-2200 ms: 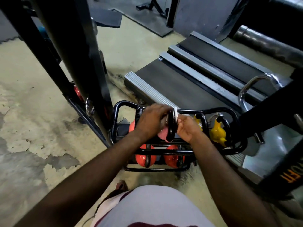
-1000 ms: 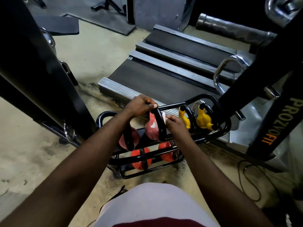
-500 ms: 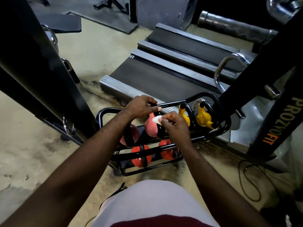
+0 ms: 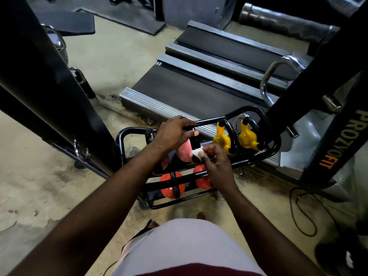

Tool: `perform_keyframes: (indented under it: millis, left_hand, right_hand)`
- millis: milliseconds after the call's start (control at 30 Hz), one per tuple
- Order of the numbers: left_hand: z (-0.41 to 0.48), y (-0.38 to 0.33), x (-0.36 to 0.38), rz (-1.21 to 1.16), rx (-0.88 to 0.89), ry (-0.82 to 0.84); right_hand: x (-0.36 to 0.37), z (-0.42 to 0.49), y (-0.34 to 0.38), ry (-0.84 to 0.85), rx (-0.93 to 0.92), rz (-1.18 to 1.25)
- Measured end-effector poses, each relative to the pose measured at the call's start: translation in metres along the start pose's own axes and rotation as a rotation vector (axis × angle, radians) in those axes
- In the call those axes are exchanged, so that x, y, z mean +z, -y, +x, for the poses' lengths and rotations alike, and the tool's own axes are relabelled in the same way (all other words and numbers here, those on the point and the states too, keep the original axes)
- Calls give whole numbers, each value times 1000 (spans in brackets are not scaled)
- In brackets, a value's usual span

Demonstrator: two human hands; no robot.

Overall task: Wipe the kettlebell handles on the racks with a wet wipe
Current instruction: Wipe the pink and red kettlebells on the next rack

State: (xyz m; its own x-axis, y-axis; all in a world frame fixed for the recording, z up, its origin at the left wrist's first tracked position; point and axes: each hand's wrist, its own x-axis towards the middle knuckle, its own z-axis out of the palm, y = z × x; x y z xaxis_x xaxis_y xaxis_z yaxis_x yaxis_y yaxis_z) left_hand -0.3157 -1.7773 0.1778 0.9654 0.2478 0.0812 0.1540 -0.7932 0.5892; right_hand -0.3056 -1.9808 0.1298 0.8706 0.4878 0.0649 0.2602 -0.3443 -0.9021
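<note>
A black tubular rack (image 4: 264,154) is set on a stained, patchy concrete floor (image 4: 39,186) beside a treadmill deck (image 4: 179,86). Its top rail is gripped by the left hand (image 4: 173,134). A white wet wipe (image 4: 197,152) is pinched in the right hand (image 4: 217,164) against the black handle (image 4: 194,141) of a pink kettlebell (image 4: 184,153) at the upper tier's middle. Yellow kettlebells (image 4: 248,139) are seen at its right end.

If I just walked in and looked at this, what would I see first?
Probably the two bright yellow kettlebells sitting on the top row of the black rack, on its right side. Then the two hands in the middle: the left hand grips the rack's top bar, and the right hand pinches a white wipe against the black handle of a pink kettlebell.
</note>
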Motion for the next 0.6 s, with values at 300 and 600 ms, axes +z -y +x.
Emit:
perform_keyframes:
  millis: [300, 600]
  left_hand:
    - [-1, -1, 2, -39, -31, -14]
    - [0, 0, 1, -54, -5, -15]
  right_hand:
    - [-13, 58, 23, 463, 515, 446]
    - [-30, 5, 9, 210, 278, 387]
